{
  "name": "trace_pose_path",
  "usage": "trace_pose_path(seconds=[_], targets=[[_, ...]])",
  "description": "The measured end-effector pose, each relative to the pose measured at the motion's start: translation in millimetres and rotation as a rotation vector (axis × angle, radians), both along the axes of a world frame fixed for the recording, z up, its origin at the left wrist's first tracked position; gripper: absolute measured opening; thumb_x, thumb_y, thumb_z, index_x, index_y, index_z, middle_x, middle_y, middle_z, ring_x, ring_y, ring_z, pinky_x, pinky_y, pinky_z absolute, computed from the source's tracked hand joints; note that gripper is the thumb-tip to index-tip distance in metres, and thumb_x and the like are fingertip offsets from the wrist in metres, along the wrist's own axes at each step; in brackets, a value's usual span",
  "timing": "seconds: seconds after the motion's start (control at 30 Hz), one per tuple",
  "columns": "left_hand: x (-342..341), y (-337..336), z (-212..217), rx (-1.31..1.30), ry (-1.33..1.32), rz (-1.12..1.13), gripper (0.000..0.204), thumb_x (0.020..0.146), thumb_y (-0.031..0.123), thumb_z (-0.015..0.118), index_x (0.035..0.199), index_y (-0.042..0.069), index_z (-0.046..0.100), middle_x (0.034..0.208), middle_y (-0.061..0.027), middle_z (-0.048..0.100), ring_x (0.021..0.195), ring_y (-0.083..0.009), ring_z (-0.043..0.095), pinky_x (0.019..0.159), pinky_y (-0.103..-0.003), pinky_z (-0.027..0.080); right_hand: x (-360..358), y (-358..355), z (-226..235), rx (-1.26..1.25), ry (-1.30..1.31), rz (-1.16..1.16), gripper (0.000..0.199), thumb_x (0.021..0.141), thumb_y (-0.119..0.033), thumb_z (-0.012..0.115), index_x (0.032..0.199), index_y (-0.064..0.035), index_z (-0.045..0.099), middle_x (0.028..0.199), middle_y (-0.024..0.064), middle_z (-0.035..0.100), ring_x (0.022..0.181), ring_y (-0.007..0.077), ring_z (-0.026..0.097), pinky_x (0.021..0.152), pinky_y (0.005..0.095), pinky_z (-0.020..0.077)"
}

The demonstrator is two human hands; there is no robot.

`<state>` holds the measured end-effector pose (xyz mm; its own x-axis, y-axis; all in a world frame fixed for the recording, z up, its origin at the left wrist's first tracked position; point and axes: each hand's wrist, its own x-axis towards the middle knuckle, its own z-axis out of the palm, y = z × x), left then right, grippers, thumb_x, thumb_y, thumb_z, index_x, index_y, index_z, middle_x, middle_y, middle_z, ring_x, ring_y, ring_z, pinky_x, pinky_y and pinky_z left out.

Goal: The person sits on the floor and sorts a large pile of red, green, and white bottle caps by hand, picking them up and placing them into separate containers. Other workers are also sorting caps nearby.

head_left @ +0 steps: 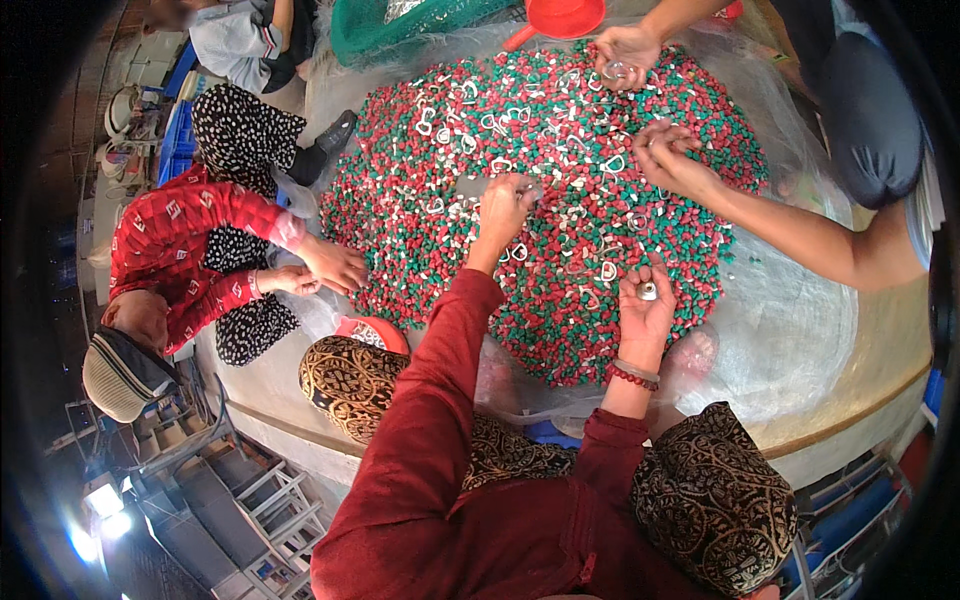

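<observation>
A broad heap of small red, green and white pieces [440, 270] is spread before me, with white D-shaped and ring-like pieces [613, 163] scattered over it. My left hand [505, 212] reaches over its middle, fingers pinched together; something clear or shiny shows at the fingertips, too small to name. Lower right, at the near part of the heap, my right hand [648, 312] is turned palm up. A small silvery white piece [647, 291] rests in it, held by the curled fingers.
A person in a red patterned top [190, 240] reaches in from the left. Another person's hands [672, 160] work at the upper right. Around the heap lie clear plastic sheeting [790, 330], a green basket [400, 35], a red scoop [562, 15] and a red bowl [385, 332].
</observation>
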<state>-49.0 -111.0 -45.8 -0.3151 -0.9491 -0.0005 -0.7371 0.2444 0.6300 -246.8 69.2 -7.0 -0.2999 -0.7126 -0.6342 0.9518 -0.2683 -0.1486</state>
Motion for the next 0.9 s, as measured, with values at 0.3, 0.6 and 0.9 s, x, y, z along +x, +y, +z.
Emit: trace_pose_path(seconds=[0.3, 0.6, 0.9], targets=[[-61.1, 34.9, 100.6, 0.438, 0.214, -0.475, 0.028, 0.084, 0.023, 0.067, 0.103, 0.003, 0.066, 0.094, -0.012, 0.067, 0.085, -0.018, 0.064, 0.078, -0.033, 0.05, 6.0, -0.6, 20.9, 0.031, 0.022, 0.163, 0.041, 0.09, -0.034, 0.055, 0.118, -0.0042, 0.055, 0.094, 0.0072, 0.062, 0.087, 0.0218, 0.059, 0.08, 0.0396, 0.0476], [-83.7, 81.6, 5.3, -0.045, -0.141, -0.529, 0.03, 0.074, 0.023, 0.072, 0.102, 0.012, 0.067, 0.116, -0.012, 0.053, 0.106, -0.0342, 0.049, 0.091, -0.041, 0.041, -7.7, 7.4, -0.1, -0.057, -0.012, 0.089, 0.022, 0.092, -0.025, 0.054, 0.096, -0.0032, 0.058, 0.074, 0.0046, 0.055, 0.055, 0.0128, 0.049, 0.04, 0.0237, 0.0339], [21.1, 10.9, -18.3, -0.212, -0.475, -0.133, 0.031, 0.072, 0.013, 0.07, 0.102, 0.016, 0.063, 0.108, -0.0072, 0.054, 0.1, -0.0302, 0.052, 0.086, -0.042, 0.043, -14.0, 9.3, -22.3, 0.038, -0.016, -0.036, 0.024, 0.094, -0.025, 0.051, 0.107, -0.0049, 0.055, 0.071, 0.002, 0.051, 0.049, 0.0104, 0.041, 0.037, 0.0238, 0.0304]])
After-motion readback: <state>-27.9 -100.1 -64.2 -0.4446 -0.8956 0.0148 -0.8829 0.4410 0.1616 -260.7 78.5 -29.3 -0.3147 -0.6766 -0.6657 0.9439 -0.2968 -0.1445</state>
